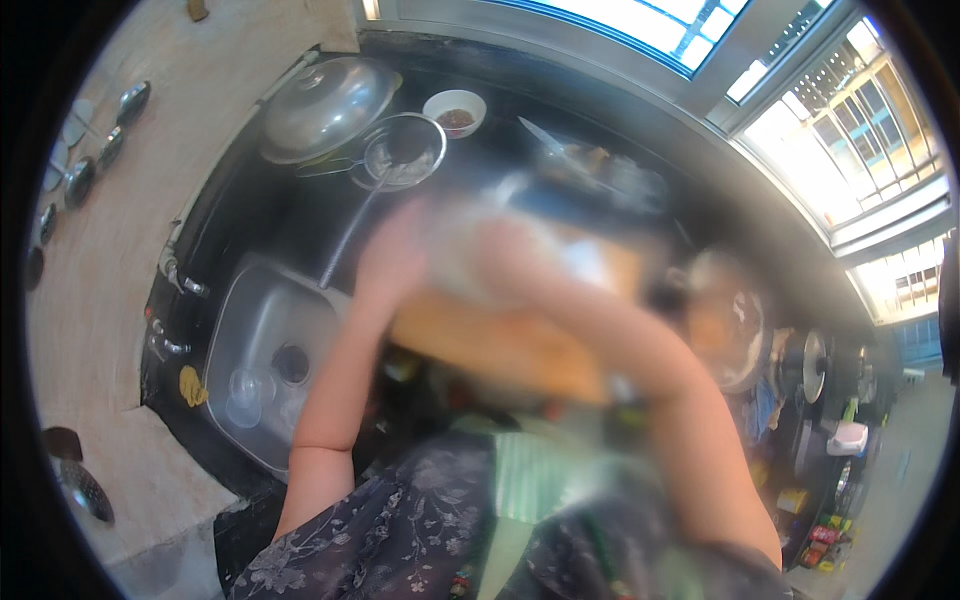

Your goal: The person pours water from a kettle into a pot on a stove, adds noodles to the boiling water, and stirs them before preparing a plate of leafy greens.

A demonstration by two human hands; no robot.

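Observation:
A blurred patch hides the middle of the head view. Within it, my left hand (394, 251) is at the left side of a pale, rounded thing (457, 259), possibly a bowl or a piece of dough. Over that thing's right side lies my right hand (510, 251); the fingers of both hands are too smeared to make out. Beneath them is an orange-brown board (495, 345), probably a wooden cutting board. Some small white item (585, 259) shows on the board, right of my right hand.
To the left is a steel sink (251, 322) holding a clear plastic container (247, 394). Behind stand a domed metal lid (330, 105), a wire strainer (405, 150), and a white bowl (455, 105) with brown contents. A knife (540, 135) lies back right. A large pan (727, 330) sits right.

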